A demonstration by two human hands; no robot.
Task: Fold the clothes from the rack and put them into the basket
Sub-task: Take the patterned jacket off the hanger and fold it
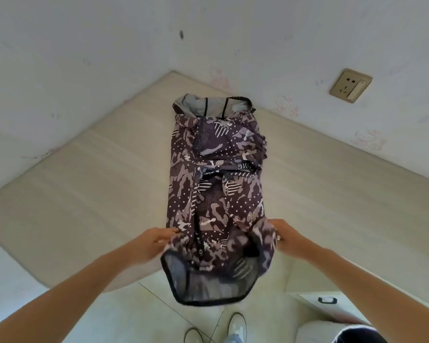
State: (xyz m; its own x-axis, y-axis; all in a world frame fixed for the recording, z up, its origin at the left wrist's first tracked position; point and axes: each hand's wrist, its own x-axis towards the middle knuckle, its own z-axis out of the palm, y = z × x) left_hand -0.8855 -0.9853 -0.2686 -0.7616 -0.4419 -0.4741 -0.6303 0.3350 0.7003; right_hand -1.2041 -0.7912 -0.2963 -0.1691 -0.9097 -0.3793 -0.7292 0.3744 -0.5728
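Observation:
A purple camouflage hooded jacket (216,184) lies lengthwise on the beige mattress (84,189), hood at the far end, sleeves folded in across the body. Its lower hem is lifted off the mattress edge and curls toward me, showing the grey mesh lining. My left hand (154,241) grips the hem's left corner. My right hand (286,235) grips the hem's right corner, its fingers partly hidden in the fabric. No basket or rack is identifiable in view.
The mattress fills a corner between two white walls; a wall socket (350,85) sits on the right wall. A white piece of furniture with a dark handle (327,300) stands at the lower right. My shoes (235,326) stand on the tiled floor.

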